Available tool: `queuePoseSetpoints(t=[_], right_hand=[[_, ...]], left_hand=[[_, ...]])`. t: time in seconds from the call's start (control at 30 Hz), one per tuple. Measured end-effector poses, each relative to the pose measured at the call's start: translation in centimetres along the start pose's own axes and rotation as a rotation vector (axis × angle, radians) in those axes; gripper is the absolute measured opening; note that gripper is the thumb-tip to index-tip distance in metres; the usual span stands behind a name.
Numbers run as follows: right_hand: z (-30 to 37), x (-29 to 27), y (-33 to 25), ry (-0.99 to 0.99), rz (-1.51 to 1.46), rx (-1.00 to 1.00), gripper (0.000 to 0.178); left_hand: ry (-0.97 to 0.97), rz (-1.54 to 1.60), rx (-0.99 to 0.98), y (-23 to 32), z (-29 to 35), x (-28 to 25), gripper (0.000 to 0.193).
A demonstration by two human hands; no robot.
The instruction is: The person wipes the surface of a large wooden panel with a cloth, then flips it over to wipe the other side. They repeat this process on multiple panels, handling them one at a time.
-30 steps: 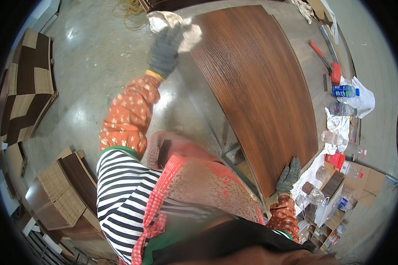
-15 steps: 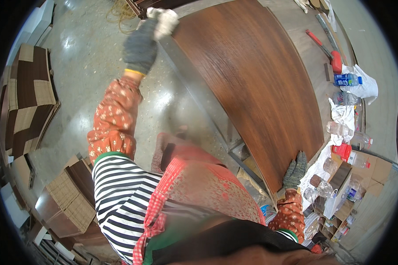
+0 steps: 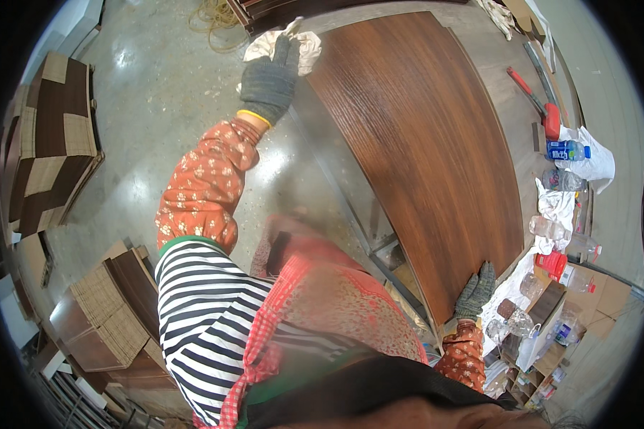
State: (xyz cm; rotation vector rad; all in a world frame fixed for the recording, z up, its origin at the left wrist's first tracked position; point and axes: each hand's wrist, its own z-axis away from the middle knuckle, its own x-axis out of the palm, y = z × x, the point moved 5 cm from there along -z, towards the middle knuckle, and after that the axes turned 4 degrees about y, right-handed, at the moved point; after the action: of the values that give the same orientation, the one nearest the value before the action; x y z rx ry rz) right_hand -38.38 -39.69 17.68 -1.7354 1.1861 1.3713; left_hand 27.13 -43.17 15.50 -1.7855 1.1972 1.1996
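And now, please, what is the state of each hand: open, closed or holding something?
Left hand: holding a whitish cloth by the brown panel's far corner.
Right hand: open, fingers extended, at the panel's near end.

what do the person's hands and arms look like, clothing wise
The left hand wears a dark grey glove with a yellow cuff edge; the right hand wears a grey glove. Both forearms have rust-orange sleeves with a pale floral print. On the left arm, a green band comes next, then a black-and-white striped sleeve.
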Motion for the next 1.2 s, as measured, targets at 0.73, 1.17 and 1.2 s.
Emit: queuePoseSetpoints(t=[0.73, 1.17, 1.2], right_hand=[[-0.2, 0.2, 0.4, -0.021, -0.018, -0.002, 0.044], [0.3, 0.4, 1.1, 0.126, -0.135, 0.031, 0.036], [0.4, 0.6, 1.2, 0.137, -0.144, 0.035, 0.035]], left_hand=[[0.006, -0.160, 0.108, 3.7, 2.3, -0.7, 0.060], [-0.710, 1.308, 0.390, 34.8, 26.1, -9.1, 0.032], [-0.844, 1.501, 0.323, 37.3, 27.8, -8.6, 0.030]])
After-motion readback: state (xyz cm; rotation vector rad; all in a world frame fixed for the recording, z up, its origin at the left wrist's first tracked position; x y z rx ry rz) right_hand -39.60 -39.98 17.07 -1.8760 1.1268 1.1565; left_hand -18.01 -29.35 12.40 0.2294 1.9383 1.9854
